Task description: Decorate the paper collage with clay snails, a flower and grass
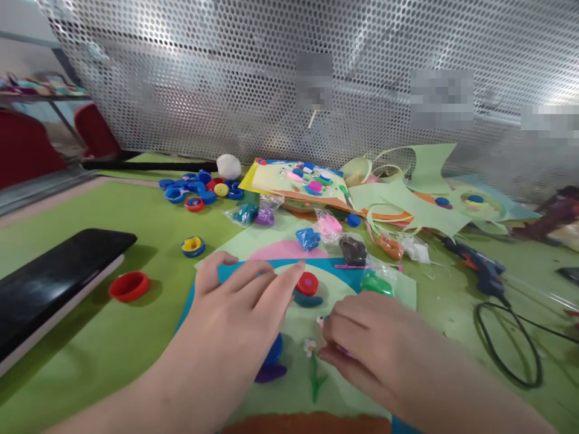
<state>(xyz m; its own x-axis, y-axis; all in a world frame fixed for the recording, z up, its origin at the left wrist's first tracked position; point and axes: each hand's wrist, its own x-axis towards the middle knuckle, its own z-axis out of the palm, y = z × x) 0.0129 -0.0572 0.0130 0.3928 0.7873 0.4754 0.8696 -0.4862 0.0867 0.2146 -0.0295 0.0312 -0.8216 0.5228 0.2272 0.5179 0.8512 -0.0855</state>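
My left hand (235,319) hovers over or rests on a pale green craft paper (344,395); its fingers are apart and nothing shows in them. Just past its fingertips, a red bottle cap (307,283) sits above a dark teal strip of clay (308,299). Partly behind that hand are a blue cap (274,349) and a purple clay piece (271,374). My right hand (362,337) has its fingers closed at the paper's right side. A small googly eye (321,320) and a bit of purple show at its fingers; the rest is hidden. Beside it lies a white clay flower (310,348) with a green stem (315,380).
Bagged clay lies behind the paper, including blue (308,239), black (353,250) and green (376,283) lumps. Several bottle caps (199,187) are piled at back left. A phone (58,283) and red ring (129,286) lie left; a glue gun (477,263) with cord lies right.
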